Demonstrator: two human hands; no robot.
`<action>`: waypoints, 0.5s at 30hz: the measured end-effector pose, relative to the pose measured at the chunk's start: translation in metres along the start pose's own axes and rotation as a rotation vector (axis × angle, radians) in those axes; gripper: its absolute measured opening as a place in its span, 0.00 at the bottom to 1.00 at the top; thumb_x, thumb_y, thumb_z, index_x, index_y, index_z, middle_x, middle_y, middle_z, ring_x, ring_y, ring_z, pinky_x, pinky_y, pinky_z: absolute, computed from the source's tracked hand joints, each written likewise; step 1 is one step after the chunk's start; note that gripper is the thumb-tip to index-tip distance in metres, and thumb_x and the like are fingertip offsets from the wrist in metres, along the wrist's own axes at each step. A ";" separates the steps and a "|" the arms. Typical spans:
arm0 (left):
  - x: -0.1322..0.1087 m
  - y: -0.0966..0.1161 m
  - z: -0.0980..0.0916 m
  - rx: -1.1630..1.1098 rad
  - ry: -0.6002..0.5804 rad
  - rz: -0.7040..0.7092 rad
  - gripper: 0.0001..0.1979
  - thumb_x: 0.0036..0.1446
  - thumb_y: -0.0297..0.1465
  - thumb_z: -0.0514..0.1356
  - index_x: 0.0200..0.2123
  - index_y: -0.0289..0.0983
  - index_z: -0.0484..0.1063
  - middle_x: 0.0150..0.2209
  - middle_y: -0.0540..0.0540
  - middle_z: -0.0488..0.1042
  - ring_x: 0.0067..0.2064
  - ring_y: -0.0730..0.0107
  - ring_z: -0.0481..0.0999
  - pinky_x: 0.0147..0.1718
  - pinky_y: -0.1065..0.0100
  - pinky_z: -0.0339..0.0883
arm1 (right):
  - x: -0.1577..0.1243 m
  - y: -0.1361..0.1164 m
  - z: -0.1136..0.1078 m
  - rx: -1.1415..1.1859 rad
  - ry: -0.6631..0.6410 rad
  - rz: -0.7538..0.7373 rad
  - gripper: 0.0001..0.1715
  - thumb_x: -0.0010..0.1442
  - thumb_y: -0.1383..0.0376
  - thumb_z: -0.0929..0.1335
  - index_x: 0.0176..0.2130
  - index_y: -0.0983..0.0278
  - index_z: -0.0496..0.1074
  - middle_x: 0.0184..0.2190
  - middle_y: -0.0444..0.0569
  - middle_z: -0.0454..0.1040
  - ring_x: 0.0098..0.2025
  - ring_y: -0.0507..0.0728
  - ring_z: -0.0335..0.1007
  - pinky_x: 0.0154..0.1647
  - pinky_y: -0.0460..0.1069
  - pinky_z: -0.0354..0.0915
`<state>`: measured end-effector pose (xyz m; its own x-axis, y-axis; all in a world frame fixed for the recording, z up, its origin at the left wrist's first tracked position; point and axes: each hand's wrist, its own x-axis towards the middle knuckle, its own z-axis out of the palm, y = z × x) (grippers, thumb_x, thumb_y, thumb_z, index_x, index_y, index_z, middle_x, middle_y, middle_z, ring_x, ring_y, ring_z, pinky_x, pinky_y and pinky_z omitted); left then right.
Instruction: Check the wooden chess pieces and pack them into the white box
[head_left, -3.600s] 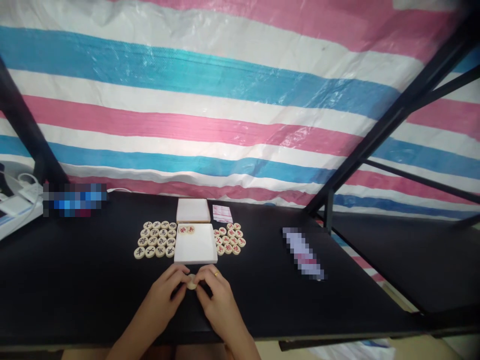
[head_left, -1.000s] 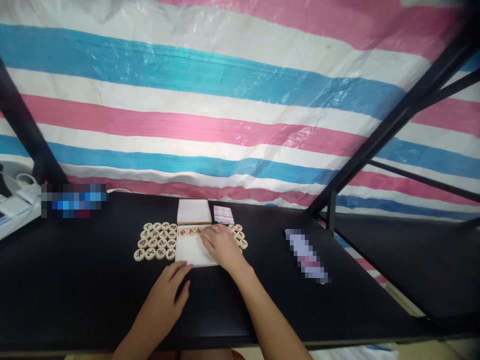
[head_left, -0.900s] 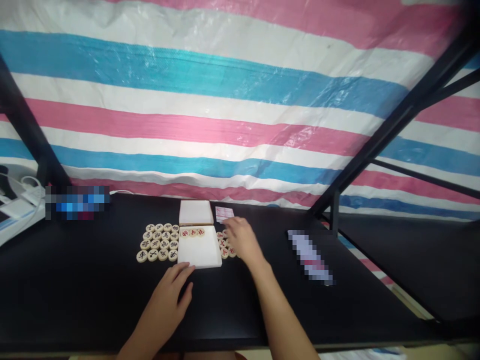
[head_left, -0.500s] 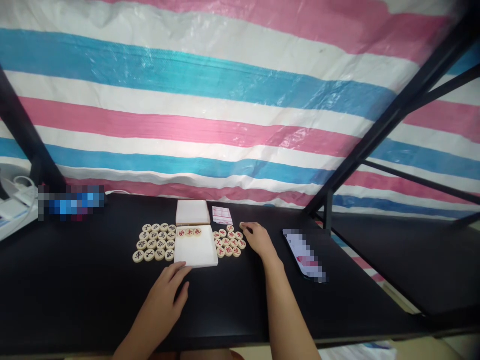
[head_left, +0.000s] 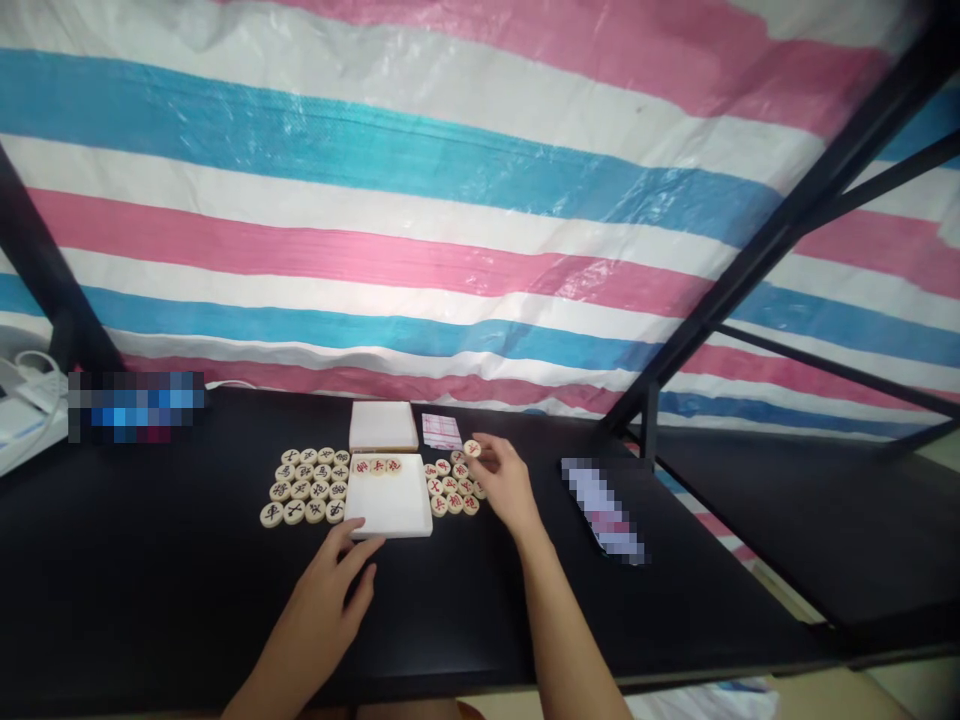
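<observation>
Between the thumb and fingers of my right hand [head_left: 508,485] is a round Chinese chess piece [head_left: 472,449] with a red character, its face tilted toward me. Beneath that hand lie several red-marked pieces [head_left: 451,485] in rows, a few partly covered by the fingers. An open white box [head_left: 390,512] stands in the middle, three red pieces [head_left: 378,467] lined up along its far side. My left hand [head_left: 330,585] is at the box's near edge, fingers apart and holding nothing. Left of the box, several black-marked pieces [head_left: 304,488] form a block of rows.
Behind the box lies its white lid [head_left: 383,426], with a small printed paper [head_left: 442,432] beside it. A blurred-out phone-like object [head_left: 606,512] rests on the right of the black table [head_left: 187,580]. Black frame bars [head_left: 649,425] and a striped sheet bound the back.
My right hand has lifted the red chess piece off the table and moved it slightly left, tilting its face up. My left hand stays by the box.
</observation>
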<state>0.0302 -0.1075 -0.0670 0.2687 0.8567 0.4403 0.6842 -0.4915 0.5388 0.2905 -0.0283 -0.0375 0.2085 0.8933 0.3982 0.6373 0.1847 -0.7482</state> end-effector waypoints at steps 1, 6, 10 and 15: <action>0.000 0.002 -0.002 -0.024 0.010 -0.021 0.15 0.58 0.29 0.51 0.44 0.41 0.74 0.48 0.41 0.71 0.44 0.62 0.76 0.45 0.62 0.72 | -0.013 -0.013 0.004 0.060 -0.031 -0.048 0.15 0.55 0.63 0.66 0.43 0.65 0.70 0.41 0.52 0.72 0.38 0.56 0.71 0.40 0.50 0.67; 0.004 0.013 -0.017 -0.253 -0.100 -0.136 0.14 0.61 0.33 0.50 0.44 0.40 0.74 0.41 0.44 0.77 0.43 0.63 0.77 0.44 0.65 0.72 | -0.094 -0.067 0.033 0.230 -0.210 -0.115 0.09 0.54 0.69 0.67 0.38 0.61 0.70 0.36 0.48 0.72 0.37 0.54 0.69 0.35 0.46 0.67; 0.005 0.014 -0.019 -0.326 -0.198 -0.180 0.11 0.60 0.34 0.52 0.40 0.40 0.74 0.39 0.45 0.79 0.40 0.64 0.78 0.42 0.65 0.72 | -0.120 -0.076 0.045 0.282 -0.313 -0.057 0.08 0.54 0.71 0.67 0.36 0.61 0.70 0.32 0.44 0.73 0.34 0.52 0.70 0.35 0.44 0.66; 0.006 0.011 -0.014 -0.337 -0.200 -0.200 0.10 0.59 0.33 0.53 0.40 0.40 0.73 0.38 0.46 0.79 0.39 0.65 0.78 0.40 0.67 0.72 | -0.115 -0.068 0.044 0.335 -0.359 0.009 0.15 0.53 0.70 0.68 0.42 0.61 0.71 0.35 0.45 0.76 0.36 0.53 0.72 0.37 0.45 0.67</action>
<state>0.0298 -0.1101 -0.0486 0.3022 0.9372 0.1740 0.4858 -0.3085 0.8178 0.1907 -0.1250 -0.0559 -0.0937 0.9694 0.2269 0.3509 0.2454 -0.9037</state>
